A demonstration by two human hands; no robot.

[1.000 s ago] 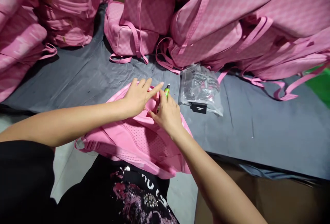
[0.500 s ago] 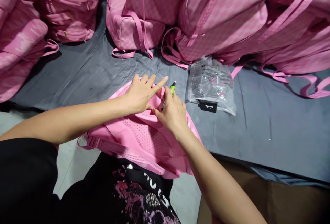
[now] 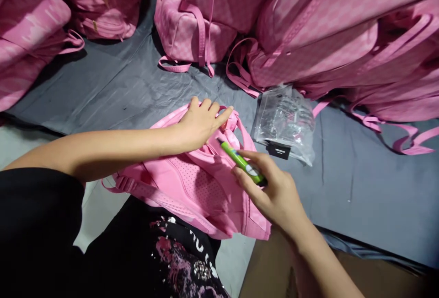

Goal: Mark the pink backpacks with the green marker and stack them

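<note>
A pink backpack [image 3: 192, 181] lies at the table's near edge, leaning towards my body, with its dotted back panel and a strap facing me. My left hand [image 3: 199, 126] grips its top edge, fingers over the far side and thumb hidden. Between the thumb and fingers of my right hand [image 3: 270, 183] is a green pen-shaped tool [image 3: 240, 160] with black ends. It slants up and left over the bag, its tip close to the opening beside my left hand. Something reddish shows inside there, too small to name.
Pink checked backpacks [image 3: 219, 14] stand across the back of the grey-covered table [image 3: 113, 78], with more pink bags [image 3: 30, 28] at left. Their loose straps trail on the cover. A clear plastic bag [image 3: 286, 124] with a black tag lies right of my backpack.
My right hand has drawn back to the right and nearer me. The green tool has swung round, so its tip points up and left. My left hand keeps its hold on the backpack.
</note>
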